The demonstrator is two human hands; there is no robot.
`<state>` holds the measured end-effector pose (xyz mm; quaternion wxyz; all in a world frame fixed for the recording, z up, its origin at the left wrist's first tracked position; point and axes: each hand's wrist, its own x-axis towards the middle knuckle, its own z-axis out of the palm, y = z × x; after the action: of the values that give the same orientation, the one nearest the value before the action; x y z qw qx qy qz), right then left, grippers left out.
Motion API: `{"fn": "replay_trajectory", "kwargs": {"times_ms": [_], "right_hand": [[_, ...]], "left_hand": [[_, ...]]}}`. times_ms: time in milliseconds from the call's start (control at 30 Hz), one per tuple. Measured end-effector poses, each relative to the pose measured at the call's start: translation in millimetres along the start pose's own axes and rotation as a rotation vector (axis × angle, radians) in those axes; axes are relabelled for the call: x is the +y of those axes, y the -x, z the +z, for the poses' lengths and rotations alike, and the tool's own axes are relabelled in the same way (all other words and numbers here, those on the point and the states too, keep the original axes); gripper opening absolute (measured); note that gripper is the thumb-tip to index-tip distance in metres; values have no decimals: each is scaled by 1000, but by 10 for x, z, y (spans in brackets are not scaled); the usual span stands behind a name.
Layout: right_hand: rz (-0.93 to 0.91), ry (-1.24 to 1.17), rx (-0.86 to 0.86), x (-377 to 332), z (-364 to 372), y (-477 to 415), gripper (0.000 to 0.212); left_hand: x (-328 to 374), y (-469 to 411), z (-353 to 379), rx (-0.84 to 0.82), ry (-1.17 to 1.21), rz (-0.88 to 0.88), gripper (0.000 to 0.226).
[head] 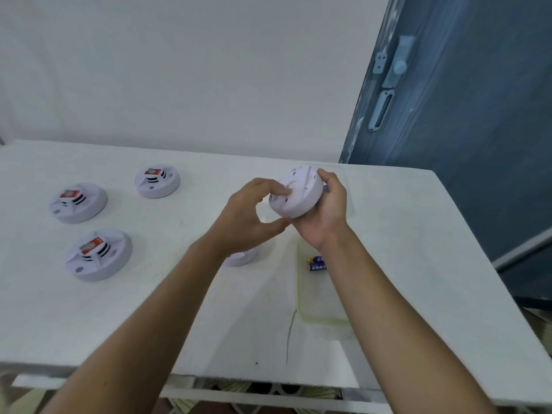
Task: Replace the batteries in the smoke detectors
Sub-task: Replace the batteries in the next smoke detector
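A plain pale wall (194,70) fills the background. To its right is a blue-grey door (478,130) with a pale metal lock plate (398,61). Below them stretches a white table (89,318) with a matt, faintly grainy top, and a thin dark crack (289,339) runs towards its near edge.

On the right half of the table lies a shallow clear tray (299,282), rectangular with rounded corners and a yellowish rim. The person's right forearm crosses above it. Inside, at the far end, lies one blue battery (316,263) with a gold tip, partly hidden by that forearm.

Three round white plastic smoke detectors rest on the table's left side: the left detector (78,204), the far detector (157,182) and the near detector (98,256). Each is a smooth domed disc with a raised, slotted centre and a red-and-silver block on top. Another round white piece (242,258) shows from behind the left wrist, mostly hidden.

The held detector (298,195) is lifted above the middle of the table and tilted, its flat, smooth face turned towards the camera. The right hand (327,213) wraps its right rim, fingers curled over the far edge and the palm underneath. The left hand (248,216) has its fingers curled, with the fingertips pressing on the flat face and the thumb reaching under the lower rim.
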<state>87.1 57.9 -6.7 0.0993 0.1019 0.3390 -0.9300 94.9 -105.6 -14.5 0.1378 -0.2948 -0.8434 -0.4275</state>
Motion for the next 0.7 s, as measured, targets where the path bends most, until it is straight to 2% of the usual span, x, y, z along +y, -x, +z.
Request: {"fn": "replay_trajectory", "kwargs": {"times_ms": [100,267,533,700], "right_hand": [[-7,20,3,-2,-84,95,35],[-81,109,56,53,-154,241,39],[-255,223,76,43,-246,493,34],[-334,246,106,51,-223,546,34]], "left_hand": [[133,38,54,-16,37,-80,29],[323,54,210,85,74,-298,51],[663,76,379,103,293,-550,48],[726,57,429,129,410,-633,48]]}}
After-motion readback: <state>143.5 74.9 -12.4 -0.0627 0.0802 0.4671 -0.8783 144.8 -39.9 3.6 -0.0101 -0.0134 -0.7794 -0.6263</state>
